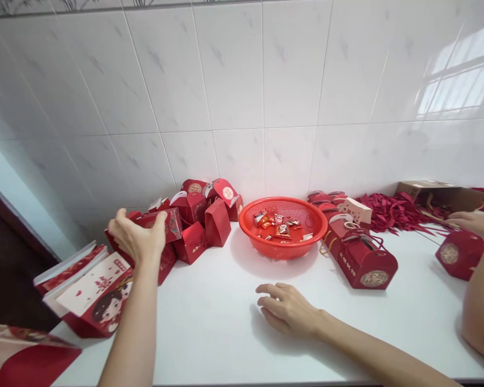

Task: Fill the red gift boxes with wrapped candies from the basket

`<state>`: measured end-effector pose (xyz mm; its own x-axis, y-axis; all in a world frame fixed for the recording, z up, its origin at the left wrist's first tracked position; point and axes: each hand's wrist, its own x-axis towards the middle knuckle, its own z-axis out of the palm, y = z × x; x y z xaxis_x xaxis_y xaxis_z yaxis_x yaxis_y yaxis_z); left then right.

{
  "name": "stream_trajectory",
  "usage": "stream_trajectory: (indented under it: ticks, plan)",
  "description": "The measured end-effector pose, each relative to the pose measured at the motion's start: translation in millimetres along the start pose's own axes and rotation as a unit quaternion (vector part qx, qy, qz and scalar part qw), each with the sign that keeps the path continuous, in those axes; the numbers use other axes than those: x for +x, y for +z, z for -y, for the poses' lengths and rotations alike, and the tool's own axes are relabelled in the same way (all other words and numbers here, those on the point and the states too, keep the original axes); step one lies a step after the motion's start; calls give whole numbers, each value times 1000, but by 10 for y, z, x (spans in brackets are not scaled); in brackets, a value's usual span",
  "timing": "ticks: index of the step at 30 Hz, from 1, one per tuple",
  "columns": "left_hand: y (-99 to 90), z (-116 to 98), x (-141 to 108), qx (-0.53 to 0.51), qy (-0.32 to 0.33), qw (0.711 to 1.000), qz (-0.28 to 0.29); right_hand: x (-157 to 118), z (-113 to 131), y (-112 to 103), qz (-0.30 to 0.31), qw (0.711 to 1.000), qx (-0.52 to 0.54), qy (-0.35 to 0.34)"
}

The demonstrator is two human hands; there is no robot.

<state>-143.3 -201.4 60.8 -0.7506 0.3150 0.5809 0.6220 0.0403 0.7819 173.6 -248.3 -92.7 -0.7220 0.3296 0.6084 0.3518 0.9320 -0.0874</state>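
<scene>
My left hand (pixel 139 236) is wrapped round a red patterned box (pixel 170 224) at the pile of red boxes on the left. Fingers spread a little and holding nothing, my right hand (pixel 286 309) rests on or just over the white table (pixel 209 328). Behind it stands a red plastic basket (pixel 258 244) with several wrapped candies (pixel 282 231) inside. Other red boxes (pixel 217 223) lean together beside the box in my left hand.
Red handled boxes (pixel 373 269) stand right of the basket. Dark red ribbon shreds (pixel 395 210) and a cardboard box (pixel 443 188) lie behind. Another person's hand (pixel 475 223) is over a red box (pixel 459 255). Printed gift bags (pixel 100 290) stand at left.
</scene>
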Motion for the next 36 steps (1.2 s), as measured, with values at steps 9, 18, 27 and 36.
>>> stream_trajectory:
  ticks: [9, 18, 27, 36]
  plan:
    - [226, -56, -55, 66, -31, 992, 99, -118, -11, 123, 30, 995, 59, 69]
    - [-58, -13, -617, -131, 366, 917, 87, 6, -145, -50, -87, 883, 377, 267]
    - [-207, -58, -1976, -208, 528, 711, 414, 0, -336, -374, -72, 622, 700, 343]
    - [-255, -48, -1914, -252, 364, 796, 413, -2, -320, -303, -82, 684, 649, 322]
